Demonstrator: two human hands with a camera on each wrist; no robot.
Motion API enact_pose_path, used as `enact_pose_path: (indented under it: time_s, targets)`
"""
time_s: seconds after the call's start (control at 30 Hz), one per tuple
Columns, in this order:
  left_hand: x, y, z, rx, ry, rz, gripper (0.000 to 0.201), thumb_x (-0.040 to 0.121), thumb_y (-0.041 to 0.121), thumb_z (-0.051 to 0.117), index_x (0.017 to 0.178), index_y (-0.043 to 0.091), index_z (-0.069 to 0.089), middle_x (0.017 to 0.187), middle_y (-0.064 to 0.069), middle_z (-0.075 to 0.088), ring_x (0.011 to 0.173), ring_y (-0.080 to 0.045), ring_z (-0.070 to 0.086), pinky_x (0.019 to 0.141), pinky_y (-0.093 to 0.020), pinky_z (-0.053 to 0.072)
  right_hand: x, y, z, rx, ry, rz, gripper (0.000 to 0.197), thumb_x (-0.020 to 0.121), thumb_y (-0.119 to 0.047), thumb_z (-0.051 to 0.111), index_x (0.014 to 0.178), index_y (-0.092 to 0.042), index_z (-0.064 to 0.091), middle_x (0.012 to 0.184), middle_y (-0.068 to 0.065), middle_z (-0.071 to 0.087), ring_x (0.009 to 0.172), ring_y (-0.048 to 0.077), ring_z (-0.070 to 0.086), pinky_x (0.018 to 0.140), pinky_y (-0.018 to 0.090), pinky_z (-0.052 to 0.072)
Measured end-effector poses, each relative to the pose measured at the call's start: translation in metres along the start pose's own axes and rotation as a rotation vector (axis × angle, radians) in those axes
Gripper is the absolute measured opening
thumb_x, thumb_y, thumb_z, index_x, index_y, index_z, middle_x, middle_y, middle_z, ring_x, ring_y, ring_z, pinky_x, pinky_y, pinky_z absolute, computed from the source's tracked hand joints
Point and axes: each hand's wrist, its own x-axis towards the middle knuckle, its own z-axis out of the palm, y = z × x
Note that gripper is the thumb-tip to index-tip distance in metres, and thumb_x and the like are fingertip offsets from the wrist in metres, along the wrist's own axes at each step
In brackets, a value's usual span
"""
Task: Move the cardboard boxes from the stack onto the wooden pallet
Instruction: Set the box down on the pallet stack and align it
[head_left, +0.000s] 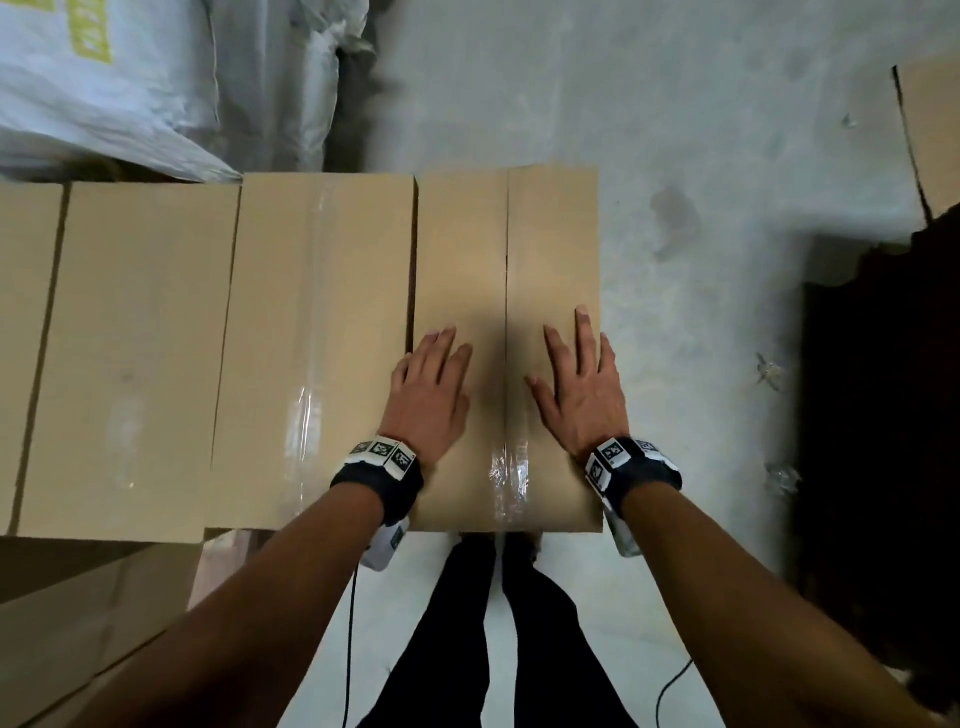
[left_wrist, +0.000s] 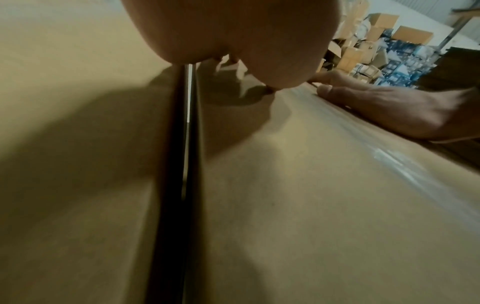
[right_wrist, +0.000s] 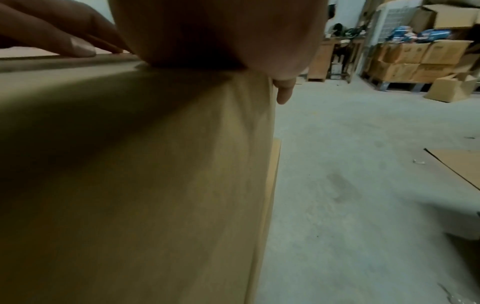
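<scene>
Both hands flat on top of one cardboard box (head_left: 550, 249), holding nothing. Left hand (head_left: 434, 387) lies palm down, fingers straight and together, on the left flap, its outer edge at the dark gap beside the neighbouring box. Right hand (head_left: 582, 384) lies palm down, fingers straight and spread, on the right flap, little finger hanging over the box's right edge (right wrist view shows that fingertip past the edge). Clear shiny tape (head_left: 509, 478) runs along the centre seam between the two hands.

Box: plain brown corrugated cardboard, matte, rectangular, closed, rightmost of a row. Left of it, touching side by side, second box (head_left: 317, 332) of the same make with glossy tape, then third box (head_left: 130, 353); a sliver of one more at the frame edge. Three full tops counted.

Right of the box: bare grey concrete floor (head_left: 701, 156), rough and stained. Behind the row, white plastic sacks (head_left: 104, 88). Black wristbands (head_left: 376, 480) with square printed markers, one on each wrist.
</scene>
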Motion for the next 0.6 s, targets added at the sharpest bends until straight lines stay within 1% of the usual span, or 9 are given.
enact_pose_path:
  time_s: [0.07, 0.1, 0.17, 0.23, 0.3, 0.4, 0.47, 0.53, 0.6]
  targets:
    - [-0.001, 0.0, 0.006, 0.02, 0.004, 0.008, 0.062, 0.105, 0.035, 0.042, 0.163, 0.018, 0.027, 0.174, -0.008, 0.012, 0.16, -0.03, 0.01, 0.125, -0.055, 0.021, -0.004, 0.0, 0.0, 0.039, 0.047, 0.011, 0.068, 0.108, -0.058, 0.038, 0.166, -0.026, 0.023, 0.176, 0.011, -0.004, 0.152, 0.046, 0.025, 0.123, 0.057, 0.031]
    - [0.0, 0.0, 0.008, 0.029, -0.001, 0.01, 0.062, 0.107, 0.036, 0.039, 0.164, 0.018, 0.024, 0.174, -0.008, 0.009, 0.16, -0.03, 0.007, 0.127, -0.054, 0.019, -0.005, 0.001, -0.001, 0.062, 0.048, 0.024, 0.067, 0.108, -0.058, 0.039, 0.166, -0.028, 0.023, 0.176, 0.008, -0.005, 0.15, 0.046, 0.027, 0.118, 0.057, 0.039]
    - [0.002, 0.001, 0.013, 0.032, -0.016, 0.017, 0.062, 0.108, 0.037, 0.035, 0.165, 0.017, 0.021, 0.175, -0.009, 0.004, 0.161, -0.03, 0.001, 0.128, -0.055, 0.018, -0.007, 0.004, -0.002, 0.092, 0.033, 0.054, 0.067, 0.107, -0.06, 0.039, 0.166, -0.033, 0.021, 0.176, 0.001, -0.008, 0.148, 0.047, 0.029, 0.101, 0.058, 0.054]
    - [0.004, 0.003, 0.015, 0.031, -0.025, 0.035, 0.061, 0.109, 0.038, 0.035, 0.165, 0.016, 0.022, 0.175, -0.009, 0.002, 0.161, -0.031, -0.002, 0.127, -0.055, 0.02, -0.008, 0.01, -0.003, 0.101, 0.025, 0.061, 0.066, 0.107, -0.061, 0.038, 0.165, -0.035, 0.02, 0.176, -0.003, -0.012, 0.144, 0.046, 0.033, 0.089, 0.056, 0.06]
    - [0.007, 0.005, 0.013, 0.021, -0.016, 0.042, 0.06, 0.108, 0.039, 0.038, 0.163, 0.018, 0.025, 0.175, -0.009, 0.001, 0.161, -0.031, -0.004, 0.127, -0.055, 0.021, -0.009, 0.015, -0.004, 0.113, 0.039, 0.049, 0.063, 0.108, -0.058, 0.037, 0.165, -0.036, 0.021, 0.176, -0.004, -0.012, 0.14, 0.045, 0.037, 0.083, 0.055, 0.061]
    - [0.016, 0.008, 0.006, 0.001, 0.001, 0.034, 0.062, 0.107, 0.046, 0.043, 0.163, 0.025, 0.026, 0.174, -0.011, -0.007, 0.16, -0.036, -0.011, 0.128, -0.055, 0.016, -0.011, 0.023, -0.003, 0.135, 0.076, 0.036, 0.06, 0.109, -0.054, 0.038, 0.164, -0.035, 0.025, 0.176, -0.005, -0.01, 0.135, 0.044, 0.041, 0.08, 0.052, 0.06]
    - [0.023, 0.009, 0.005, -0.017, 0.013, 0.03, 0.064, 0.106, 0.049, 0.047, 0.163, 0.031, 0.026, 0.173, -0.011, -0.017, 0.158, -0.04, -0.018, 0.124, -0.056, 0.014, -0.013, 0.028, -0.001, 0.159, 0.095, 0.028, 0.058, 0.109, -0.052, 0.037, 0.164, -0.035, 0.026, 0.176, -0.005, -0.01, 0.132, 0.044, 0.044, 0.084, 0.052, 0.058]
    - [0.027, 0.01, 0.006, -0.031, 0.018, 0.035, 0.065, 0.105, 0.051, 0.049, 0.164, 0.036, 0.026, 0.172, -0.009, -0.023, 0.156, -0.044, -0.023, 0.121, -0.062, 0.018, -0.013, 0.032, 0.002, 0.192, 0.112, 0.02, 0.057, 0.11, -0.05, 0.036, 0.163, -0.035, 0.026, 0.176, -0.005, -0.011, 0.129, 0.044, 0.047, 0.09, 0.051, 0.055]
    - [0.027, 0.01, 0.009, -0.021, 0.023, 0.057, 0.064, 0.107, 0.052, 0.047, 0.164, 0.038, 0.024, 0.172, -0.007, -0.023, 0.154, -0.046, -0.026, 0.12, -0.068, 0.023, -0.014, 0.036, 0.003, 0.22, 0.133, 0.006, 0.056, 0.11, -0.049, 0.036, 0.163, -0.035, 0.027, 0.176, -0.005, -0.009, 0.124, 0.044, 0.051, 0.093, 0.05, 0.053]
